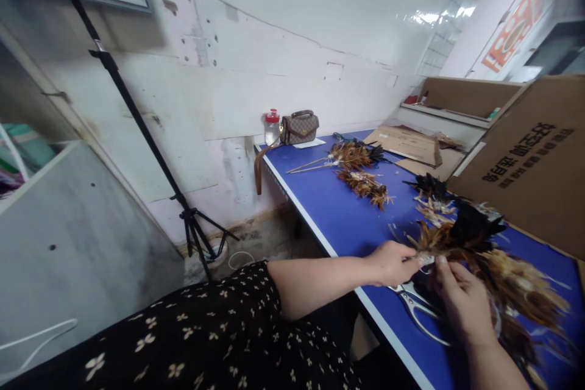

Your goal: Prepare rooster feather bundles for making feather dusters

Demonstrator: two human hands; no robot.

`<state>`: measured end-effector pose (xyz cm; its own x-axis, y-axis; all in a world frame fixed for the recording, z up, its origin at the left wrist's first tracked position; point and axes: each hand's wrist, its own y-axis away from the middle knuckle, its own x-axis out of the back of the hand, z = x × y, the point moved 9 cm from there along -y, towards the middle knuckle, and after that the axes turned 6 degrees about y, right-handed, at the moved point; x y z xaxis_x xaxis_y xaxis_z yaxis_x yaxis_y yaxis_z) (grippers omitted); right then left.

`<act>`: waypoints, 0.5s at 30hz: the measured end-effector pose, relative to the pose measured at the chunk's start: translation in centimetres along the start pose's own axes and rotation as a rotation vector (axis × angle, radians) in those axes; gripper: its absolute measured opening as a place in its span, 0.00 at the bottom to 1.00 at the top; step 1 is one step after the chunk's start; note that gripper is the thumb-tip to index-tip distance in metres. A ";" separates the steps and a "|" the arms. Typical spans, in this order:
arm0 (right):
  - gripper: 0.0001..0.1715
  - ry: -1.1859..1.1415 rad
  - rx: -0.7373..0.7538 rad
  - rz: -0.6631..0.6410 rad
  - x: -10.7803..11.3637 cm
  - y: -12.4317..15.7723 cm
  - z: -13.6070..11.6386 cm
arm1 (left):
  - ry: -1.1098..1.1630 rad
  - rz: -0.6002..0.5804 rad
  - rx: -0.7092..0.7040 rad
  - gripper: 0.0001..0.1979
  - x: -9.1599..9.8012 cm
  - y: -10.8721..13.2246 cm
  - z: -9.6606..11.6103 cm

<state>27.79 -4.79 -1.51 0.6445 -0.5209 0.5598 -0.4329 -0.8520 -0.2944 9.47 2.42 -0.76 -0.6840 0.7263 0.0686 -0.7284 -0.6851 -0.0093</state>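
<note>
Pinching with fingertips of left hand (392, 263) and right hand (464, 298) a feather bundle (432, 236) by the table's (320, 198) near edge, apparently partly bound, with stick-mounted feathers (354, 157) seemingly done toward the far end and loose feathers (436, 212) remaining by the opposite edge.

A small craft workshop, this, and the signs are everywhere! Out from the wall juts a blue-topped worktable (315, 195), strewn with brown and black feathers (478, 225), a feather bunch on thin sticks (354, 155) lying farther up, metal scissors (406, 292) right there at the near edge. Printed cardboard (525, 158) stands alongside. And the room itself: patched, holed wall panels (283, 42), rough stained floor (269, 244), black tripod stand (137, 113)!
</note>
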 end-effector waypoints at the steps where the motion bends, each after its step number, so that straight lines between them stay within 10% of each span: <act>1: 0.44 0.007 0.004 0.003 0.1 0.0 -0.1 | 0.015 0.001 0.013 0.24 0.0 0.0 -0.1; 15: 0.39 0.007 0.035 -0.005 -0.5 -0.1 -0.2 | 0.188 0.027 0.131 0.20 0.3 -0.5 -2.1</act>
<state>27.35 -4.42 -1.62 0.6418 -0.5165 0.5668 -0.4073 -0.8559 -0.3186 9.59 3.07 -2.83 -0.7072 0.6972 -0.1173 -0.7070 -0.6967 0.1215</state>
